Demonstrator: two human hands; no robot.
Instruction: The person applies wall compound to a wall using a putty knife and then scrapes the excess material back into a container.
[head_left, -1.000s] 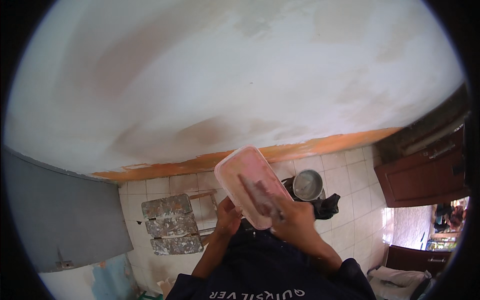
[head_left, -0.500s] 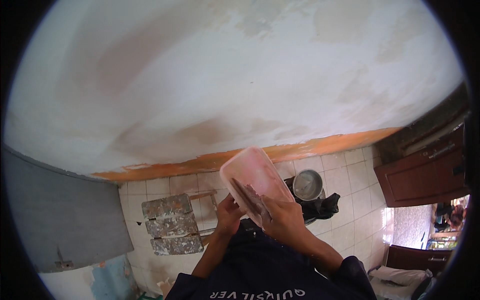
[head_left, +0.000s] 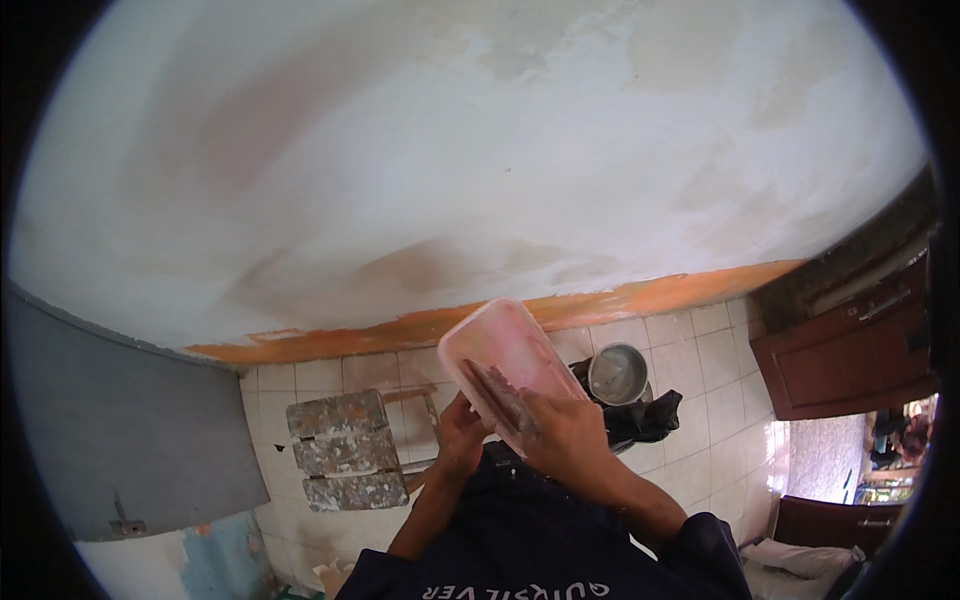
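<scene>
A pink plastic tray (head_left: pixel 510 340), tilted in front of my body, has pale residue on it. My left hand (head_left: pixel 462 437) grips its lower-left side, fingers partly hidden behind it. My right hand (head_left: pixel 566 446) is closed around a flat, putty-smeared scraper (head_left: pixel 488 390), whose long blade lies along the tray's left inner edge. The scraper's handle is mostly hidden by my fingers.
A white patchy wall (head_left: pixel 480 170) has an orange band along its base. On the tiled floor stand a paint-spattered slatted step stool (head_left: pixel 343 448) and a metal pot (head_left: pixel 617 373) beside black plastic (head_left: pixel 650 420). A grey panel (head_left: pixel 130 420) is left, wooden doors (head_left: pixel 840 370) right.
Since a second ago my right hand and the scraper have moved left, from the tray's middle to its left edge. The tray has shifted slightly right and down.
</scene>
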